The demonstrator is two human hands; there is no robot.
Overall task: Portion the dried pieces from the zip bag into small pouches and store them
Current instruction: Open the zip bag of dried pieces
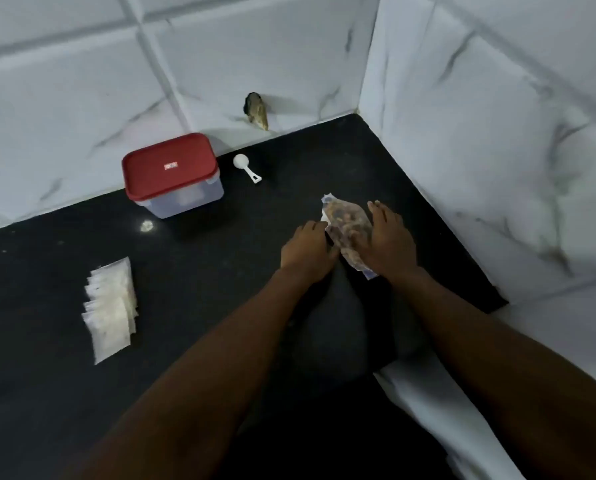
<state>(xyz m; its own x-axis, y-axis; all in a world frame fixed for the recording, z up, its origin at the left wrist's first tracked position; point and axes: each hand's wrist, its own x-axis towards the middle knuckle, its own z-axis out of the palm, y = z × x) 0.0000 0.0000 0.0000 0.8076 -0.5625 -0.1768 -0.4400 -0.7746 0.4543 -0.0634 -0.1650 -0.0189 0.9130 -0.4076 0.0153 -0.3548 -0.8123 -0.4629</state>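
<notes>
A clear zip bag (345,226) full of brown dried pieces lies on the black counter (220,289) near the right wall. My left hand (307,251) grips its left edge with curled fingers. My right hand (388,239) lies over its right side with the fingers stretched along the bag. A fanned stack of small clear pouches (111,308) lies at the left of the counter. A clear storage box with a red lid (172,174) stands at the back, lid on. A white scoop (246,168) lies beside the box.
White marble-look tiled walls (497,150) close off the back and right sides, forming a corner. A dark hole with debris (256,110) sits in the back wall just above the counter. The counter's right edge ends at a white ledge (428,403).
</notes>
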